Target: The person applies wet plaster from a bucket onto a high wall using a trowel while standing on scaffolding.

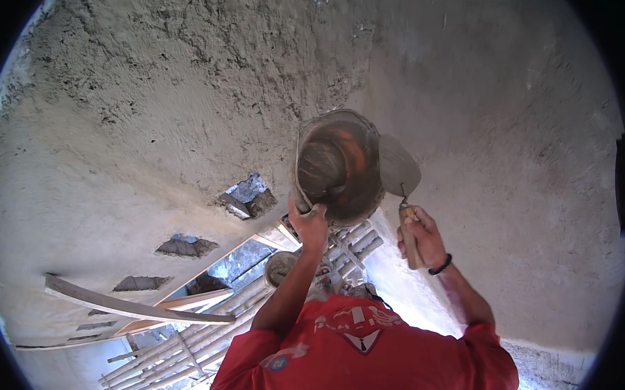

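My left hand is closed on the near rim of a round bucket, which is tilted so its mouth faces me. Its orange inside is smeared with grey mortar, lying mostly on the left. In my right hand is a trowel, gripped by its wooden handle. The rounded grey blade is beside the bucket's right edge, over the plastered wall; I cannot tell whether it touches either. A dark band circles my right wrist.
Rougher plaster covers the wall's left part, with several square holes in it. Below is a platform of bamboo poles with gaps between them. A long board slants at the left. Another bucket stands by my left forearm.
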Action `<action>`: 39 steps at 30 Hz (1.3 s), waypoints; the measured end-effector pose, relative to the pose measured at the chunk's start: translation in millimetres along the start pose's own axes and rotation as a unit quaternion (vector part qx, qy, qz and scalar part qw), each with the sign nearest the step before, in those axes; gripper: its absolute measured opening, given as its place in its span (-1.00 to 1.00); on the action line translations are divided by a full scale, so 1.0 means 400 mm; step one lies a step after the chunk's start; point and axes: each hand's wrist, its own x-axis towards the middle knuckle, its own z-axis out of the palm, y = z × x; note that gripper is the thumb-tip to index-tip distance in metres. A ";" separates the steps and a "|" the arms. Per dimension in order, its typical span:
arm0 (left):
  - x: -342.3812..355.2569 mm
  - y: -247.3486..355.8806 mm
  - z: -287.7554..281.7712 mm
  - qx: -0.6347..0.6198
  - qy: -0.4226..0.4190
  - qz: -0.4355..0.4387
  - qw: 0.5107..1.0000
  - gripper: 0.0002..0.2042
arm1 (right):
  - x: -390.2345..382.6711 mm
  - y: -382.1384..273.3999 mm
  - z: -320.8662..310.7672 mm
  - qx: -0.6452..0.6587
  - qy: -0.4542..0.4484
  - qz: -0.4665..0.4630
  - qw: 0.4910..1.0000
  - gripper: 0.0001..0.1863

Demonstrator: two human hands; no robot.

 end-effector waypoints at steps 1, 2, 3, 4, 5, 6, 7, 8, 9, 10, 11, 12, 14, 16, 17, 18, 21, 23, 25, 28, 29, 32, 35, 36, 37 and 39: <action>-0.001 0.006 0.003 0.012 0.013 -0.003 1.000 -0.45 | 0.004 0.025 0.015 0.076 0.026 -0.004 0.997 -0.70; -0.006 0.014 0.004 0.019 0.016 -0.018 1.000 -0.45 | 0.009 0.038 0.039 0.101 0.034 -0.014 0.994 -0.72; -0.005 0.028 0.011 0.024 0.016 -0.031 0.999 -0.44 | 0.017 0.048 0.055 0.136 0.035 -0.013 0.990 -0.73; -0.005 0.026 0.016 0.011 0.013 -0.033 0.999 -0.44 | 0.020 0.046 0.067 0.155 0.022 -0.014 0.988 -0.72; -0.003 0.026 0.017 0.002 0.012 -0.034 0.999 -0.43 | 0.025 0.047 0.081 0.179 0.006 -0.014 0.984 -0.71; 0.000 0.006 0.017 -0.025 0.008 -0.024 0.999 -0.42 | 0.030 0.044 0.090 0.178 -0.013 -0.015 0.984 -0.70; 0.002 -0.004 0.014 -0.052 0.004 -0.014 0.999 -0.41 | 0.033 0.040 0.098 0.177 -0.032 -0.015 0.984 -0.69; -0.003 -0.004 0.014 -0.032 -0.003 -0.029 0.999 -0.36 | 0.034 0.038 0.102 0.174 -0.046 -0.015 0.984 -0.68; -0.007 -0.004 0.012 -0.012 -0.008 -0.044 0.999 -0.29 | 0.040 0.036 0.109 0.182 -0.041 -0.020 0.982 -0.67; -0.009 -0.003 0.011 0.001 -0.013 -0.051 0.999 -0.25 | 0.051 0.033 0.118 0.190 -0.037 -0.024 0.981 -0.66; -0.013 0.005 0.017 0.011 -0.020 -0.060 0.998 -0.22 | 0.060 0.028 0.123 0.195 -0.031 -0.028 0.980 -0.65; -0.019 0.022 0.023 0.014 -0.025 -0.062 0.998 -0.21 | 0.073 0.029 0.127 0.190 -0.027 -0.044 0.980 -0.64; -0.023 0.028 0.031 0.003 -0.023 -0.067 0.997 -0.21 | 0.105 0.041 0.140 0.181 -0.023 -0.073 0.980 -0.63; -0.023 0.012 0.039 -0.026 -0.007 -0.074 0.997 -0.20 | 0.128 0.049 0.161 0.208 -0.029 -0.088 0.974 -0.62; -0.019 0.016 0.041 -0.029 -0.016 -0.071 0.997 -0.20 | 0.135 0.049 0.170 0.221 -0.032 -0.094 0.970 -0.62; -0.013 0.023 0.042 -0.032 -0.026 -0.067 0.997 -0.20 | 0.141 0.039 0.177 0.223 -0.032 -0.085 0.971 -0.61; 0.007 -0.003 0.041 -0.034 -0.015 -0.072 0.997 -0.20 | 0.158 0.021 0.188 0.241 -0.071 -0.079 0.965 -0.63; 0.021 -0.057 0.033 -0.010 0.007 -0.074 0.997 -0.21 | 0.154 0.008 0.198 0.242 -0.072 -0.082 0.964 -0.62; 0.018 -0.103 0.030 0.033 0.026 -0.071 0.997 -0.23 | 0.154 -0.001 0.210 0.252 -0.069 -0.090 0.961 -0.60; -0.015 0.049 0.071 -0.041 -0.023 -0.035 0.998 -0.38 | 0.167 0.006 0.201 0.268 -0.063 -0.097 0.956 -0.58; -0.013 0.046 0.066 -0.063 -0.027 -0.072 0.995 -0.37 | 0.172 -0.003 0.197 0.262 -0.078 -0.094 0.957 -0.58; 0.013 0.010 0.037 -0.089 -0.050 -0.116 0.988 -0.34 | 0.181 -0.030 0.168 0.179 -0.131 -0.090 0.971 -0.57; 0.032 -0.005 0.031 -0.070 -0.079 -0.046 0.993 -0.36 | 0.158 -0.059 0.085 0.072 -0.167 -0.067 0.981 -0.56; 0.038 0.003 0.030 -0.078 -0.073 -0.030 0.994 -0.42 | 0.148 -0.064 0.050 0.000 -0.172 -0.073 0.982 -0.57; 0.044 0.008 0.024 -0.086 -0.067 -0.014 0.994 -0.48 | 0.138 -0.072 0.025 -0.073 -0.175 -0.078 0.979 -0.57; 0.075 -0.035 -0.006 0.017 -0.023 0.011 1.000 -0.51 | 0.101 -0.129 -0.001 -0.422 -0.150 -0.126 0.885 -0.61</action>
